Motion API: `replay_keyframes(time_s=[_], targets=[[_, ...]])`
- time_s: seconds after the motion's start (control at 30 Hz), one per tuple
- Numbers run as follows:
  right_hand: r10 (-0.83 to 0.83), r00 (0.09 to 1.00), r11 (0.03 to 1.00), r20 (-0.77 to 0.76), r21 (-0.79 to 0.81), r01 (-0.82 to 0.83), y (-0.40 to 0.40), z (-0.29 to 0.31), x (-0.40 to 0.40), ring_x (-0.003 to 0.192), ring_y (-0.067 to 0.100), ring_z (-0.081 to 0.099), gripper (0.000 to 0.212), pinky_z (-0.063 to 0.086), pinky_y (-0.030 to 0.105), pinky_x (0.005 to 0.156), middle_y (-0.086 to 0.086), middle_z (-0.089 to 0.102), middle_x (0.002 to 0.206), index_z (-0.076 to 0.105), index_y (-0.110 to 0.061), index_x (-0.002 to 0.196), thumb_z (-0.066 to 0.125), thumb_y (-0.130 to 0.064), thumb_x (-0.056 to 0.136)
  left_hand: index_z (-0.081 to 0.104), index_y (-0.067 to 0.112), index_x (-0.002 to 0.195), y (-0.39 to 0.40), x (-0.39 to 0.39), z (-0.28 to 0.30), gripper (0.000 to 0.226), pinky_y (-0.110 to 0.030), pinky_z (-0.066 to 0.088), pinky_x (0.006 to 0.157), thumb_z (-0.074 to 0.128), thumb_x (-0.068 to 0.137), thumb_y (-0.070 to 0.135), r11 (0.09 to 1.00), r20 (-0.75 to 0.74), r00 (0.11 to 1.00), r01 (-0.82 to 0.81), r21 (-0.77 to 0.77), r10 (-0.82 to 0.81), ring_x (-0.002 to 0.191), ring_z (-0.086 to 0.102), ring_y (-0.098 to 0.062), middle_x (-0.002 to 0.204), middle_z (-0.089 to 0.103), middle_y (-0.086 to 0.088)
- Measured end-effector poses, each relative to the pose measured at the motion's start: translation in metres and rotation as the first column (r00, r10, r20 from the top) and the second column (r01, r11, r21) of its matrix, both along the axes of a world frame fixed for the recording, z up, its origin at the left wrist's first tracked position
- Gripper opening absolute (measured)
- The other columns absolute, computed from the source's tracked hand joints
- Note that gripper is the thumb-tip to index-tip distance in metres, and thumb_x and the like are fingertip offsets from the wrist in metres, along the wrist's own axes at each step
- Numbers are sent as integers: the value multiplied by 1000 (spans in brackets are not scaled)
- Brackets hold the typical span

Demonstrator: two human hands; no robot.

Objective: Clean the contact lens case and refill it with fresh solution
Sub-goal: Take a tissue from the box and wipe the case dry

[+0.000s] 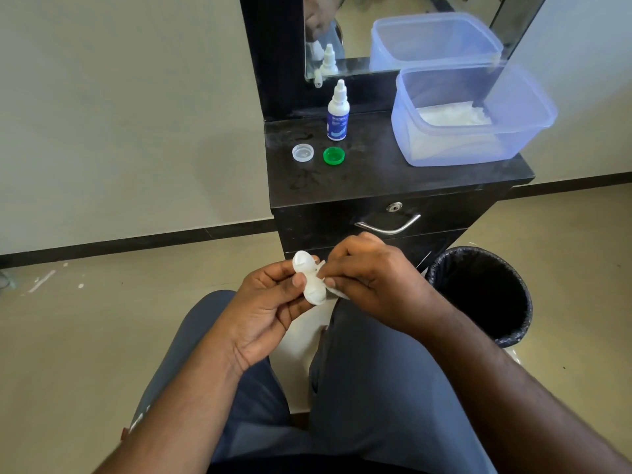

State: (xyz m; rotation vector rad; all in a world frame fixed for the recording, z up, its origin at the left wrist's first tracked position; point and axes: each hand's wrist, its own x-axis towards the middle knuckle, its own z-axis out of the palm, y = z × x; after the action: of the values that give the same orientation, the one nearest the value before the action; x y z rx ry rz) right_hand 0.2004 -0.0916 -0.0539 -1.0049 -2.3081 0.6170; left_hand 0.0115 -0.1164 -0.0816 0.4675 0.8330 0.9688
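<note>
My left hand (270,302) holds a white contact lens case (307,277) over my lap, its two wells uncapped and the case tilted on end. My right hand (369,275) pinches a small white tissue (337,291) against the case's lower well. On the black cabinet top (376,179) lie the case's clear white cap (303,152) and its green cap (333,156), side by side. Behind them stands a white solution bottle (338,114) with a blue label and its nozzle tip closed.
A translucent blue plastic tub (513,145) with white tissues inside sits on the cabinet's right side, below a mirror (359,46). A black-lined waste bin (485,292) stands on the floor to my right. The cabinet drawer has a metal handle (390,227).
</note>
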Motion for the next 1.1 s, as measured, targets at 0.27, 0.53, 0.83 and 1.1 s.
replay_keyframes(time_s=[0.27,0.53,0.83,1.1], targets=[[-190,965,980,-181,-93,176,-10,-11,-4,89,15,61,21,54,35,73,-1,65,93,74,-13,99,59,-23,88,70,14,111,1,8,6,52,-27,57,70,80,60,15,993,8,994,-106,58,105,95,70,-24,104,71,-13],[-359,879,932,-314,-165,321,-19,-15,-11,89,13,63,16,55,30,73,3,67,93,74,-9,98,66,-11,85,67,12,112,1,15,12,46,-28,57,75,71,66,11,977,-78,981,-164,135,175,98,67,-24,104,71,-12],[-314,902,939,-296,43,341,-22,-20,-16,84,21,63,16,54,38,68,6,67,89,75,-5,94,63,-15,87,64,11,113,0,17,10,38,-27,59,73,61,75,7,965,-30,968,-244,97,248,96,69,-23,103,72,-13],[-288,921,926,-260,168,337,-22,-22,-17,80,21,61,17,51,35,66,9,66,88,74,-2,94,63,-13,86,62,12,113,0,18,9,44,-25,58,68,66,70,14,956,22,959,-282,77,281,93,70,-23,98,73,-11]])
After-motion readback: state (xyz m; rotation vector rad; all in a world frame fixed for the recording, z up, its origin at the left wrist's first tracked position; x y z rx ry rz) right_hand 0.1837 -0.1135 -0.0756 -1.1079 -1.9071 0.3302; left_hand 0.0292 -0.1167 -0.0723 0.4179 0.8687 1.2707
